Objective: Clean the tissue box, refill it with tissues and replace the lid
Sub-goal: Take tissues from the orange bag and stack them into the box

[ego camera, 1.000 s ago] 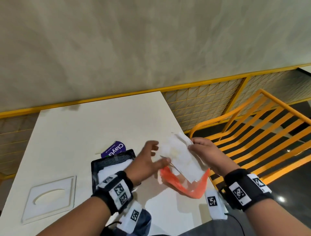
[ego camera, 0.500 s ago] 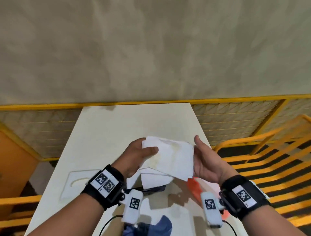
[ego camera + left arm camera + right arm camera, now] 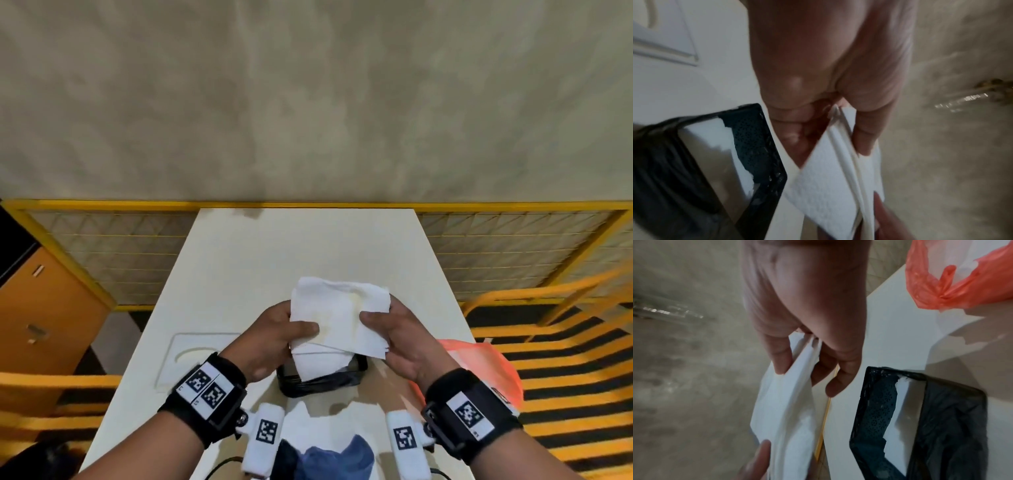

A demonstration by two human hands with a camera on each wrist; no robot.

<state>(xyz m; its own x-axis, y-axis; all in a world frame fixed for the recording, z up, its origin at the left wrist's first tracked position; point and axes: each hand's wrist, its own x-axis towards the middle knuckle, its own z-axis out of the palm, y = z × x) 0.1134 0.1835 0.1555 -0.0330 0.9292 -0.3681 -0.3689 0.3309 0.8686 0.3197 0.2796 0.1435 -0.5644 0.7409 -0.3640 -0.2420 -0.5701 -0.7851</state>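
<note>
A stack of white tissues (image 3: 339,318) is held in the air between both hands, above the black tissue box (image 3: 322,378). My left hand (image 3: 277,329) pinches its left edge, thumb on top. My right hand (image 3: 390,329) grips the right edge. The box stands open on the white table (image 3: 308,246) with white tissue inside (image 3: 908,402). In the wrist views the tissues (image 3: 830,186) (image 3: 789,402) hang beside the box's patterned black wall (image 3: 760,146) (image 3: 877,407). The white lid (image 3: 191,349) with an oval slot lies flat to the left of the box.
An orange plastic bag (image 3: 479,363) (image 3: 962,277) lies at the table's right edge. A blue cloth (image 3: 335,459) sits near the table's front edge. Yellow chairs (image 3: 555,325) stand on both sides, an orange cabinet (image 3: 44,308) at left, a mesh fence against the wall.
The tissue stack has come out of the orange bag and moved left to above the black box. Both hands now hold it by its edges, and the head view has swung centre.
</note>
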